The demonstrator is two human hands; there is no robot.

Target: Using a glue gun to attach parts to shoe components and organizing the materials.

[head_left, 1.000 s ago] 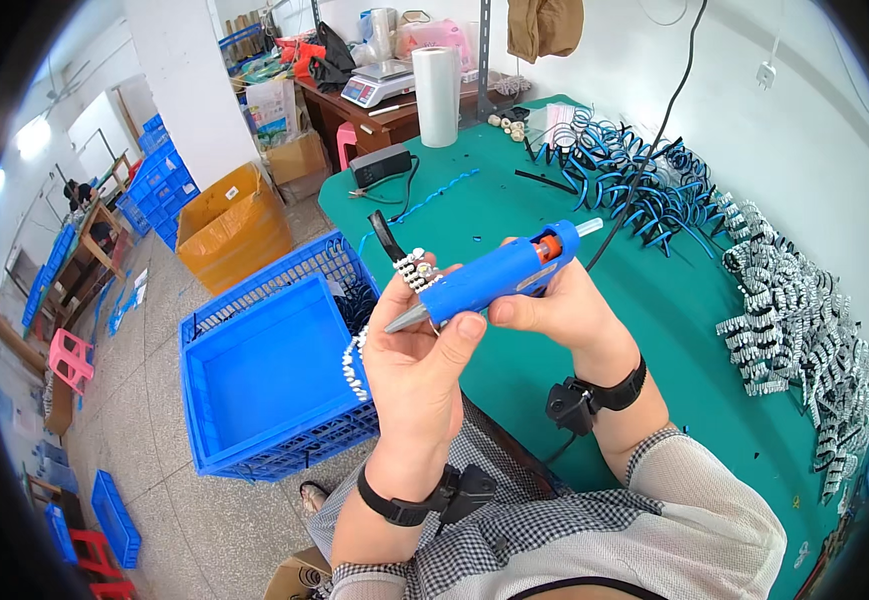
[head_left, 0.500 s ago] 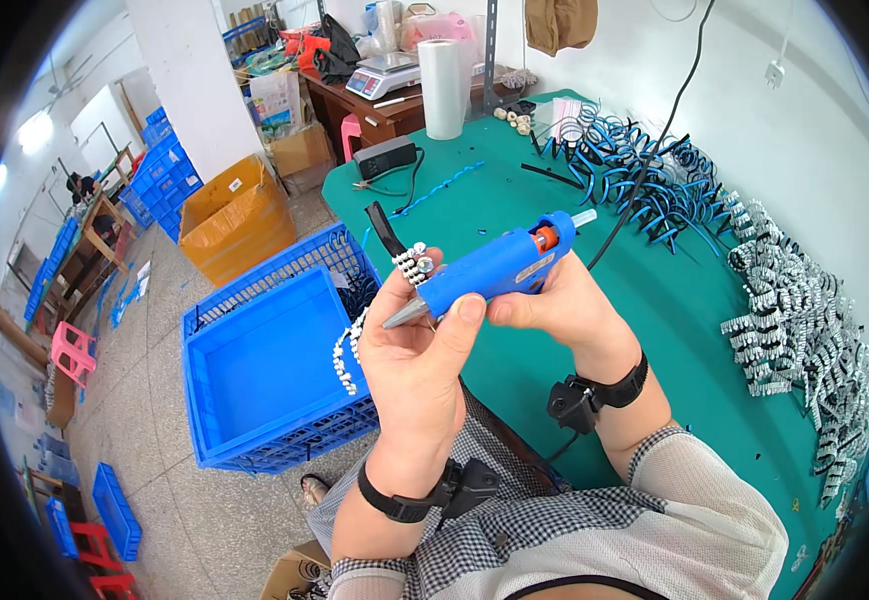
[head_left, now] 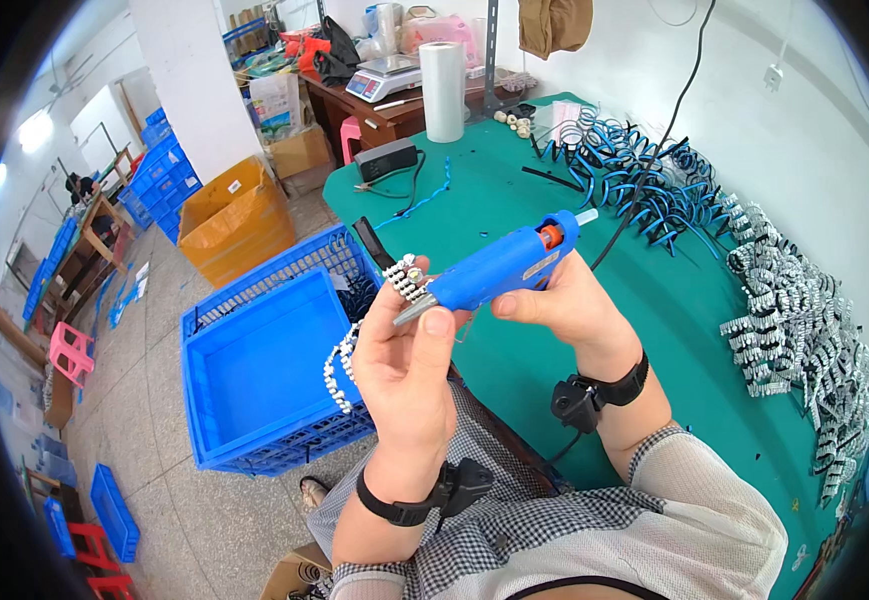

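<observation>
Blue plastic makes up the body of the glue gun (head_left: 499,268), which sits between both hands over the near left part of the table (head_left: 714,420), its nozzle (head_left: 414,309) pointing left and near. A clear glue stick (head_left: 586,216) pokes out of its far right end. The right hand (head_left: 559,300) is wrapped around the gun, most of its fingers hidden. The left hand (head_left: 404,365) grips a beaded band (head_left: 402,278) with a black end (head_left: 372,243).

Compared with half a second ago, the left thumb has drawn back from the gun's body toward the nozzle, and the beads have come nearer, right up by the tip. That brings band and nozzle together at one spot; whether they touch I cannot tell, and no glue can be made out.

A beaded strand (head_left: 332,375) hangs left of the left hand, near a blue crate (head_left: 304,440) holding a tray (head_left: 274,360). On the table, the far end of a blue strip (head_left: 416,205) has shifted left, beside a black adapter (head_left: 386,159). Farther off are a white roll (head_left: 443,90) and, to the right, blue coils (head_left: 614,185); beaded coils (head_left: 804,330) line the right side.
</observation>
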